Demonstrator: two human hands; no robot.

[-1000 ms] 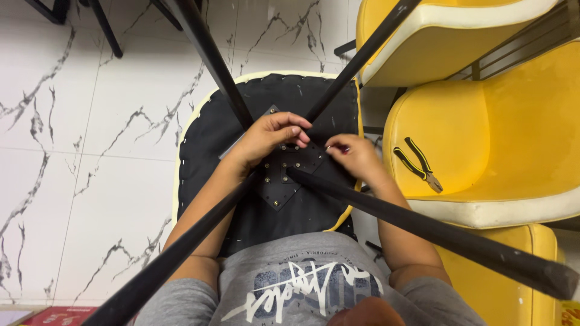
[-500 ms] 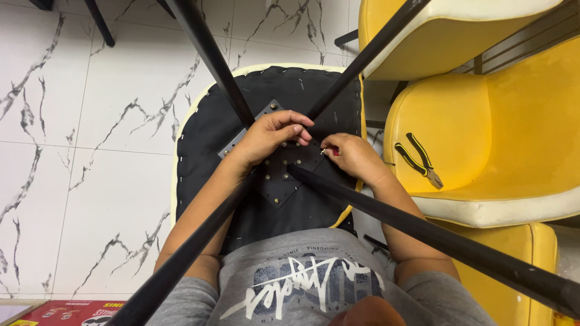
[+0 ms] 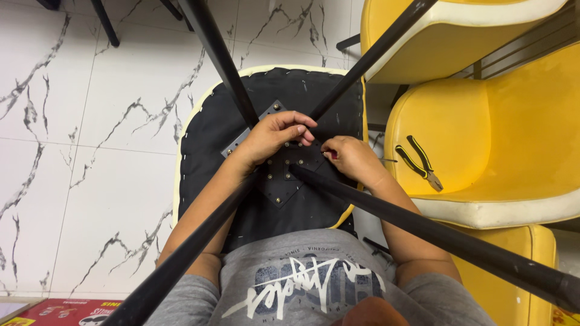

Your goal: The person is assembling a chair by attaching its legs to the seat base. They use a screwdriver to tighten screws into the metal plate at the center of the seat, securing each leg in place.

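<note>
An upturned chair seat [image 3: 241,121], black-lined on its underside with pale stitching round the rim, lies on the marble-tiled floor [image 3: 90,151] at the centre of the frame, its four black legs [image 3: 220,57] splaying up toward the camera; lying this way it exposes the square metal mounting plate [image 3: 281,178] where the legs meet. The left hand [image 3: 275,136] rests curled on the upper part of that plate, fingers bent over the leg joint, seemingly steadying it; it grips nothing that can be made out. The right hand [image 3: 350,158] sits just right of the plate, fingers pinched on a small red-tipped object [image 3: 332,155], too hidden to name, with its tip close to the plate's bolts. At the right of the frame stand yellow moulded chairs [image 3: 483,121], and on one seat lie pliers [image 3: 418,162] with black-and-yellow handles, well apart from both hands but within reach.
</note>
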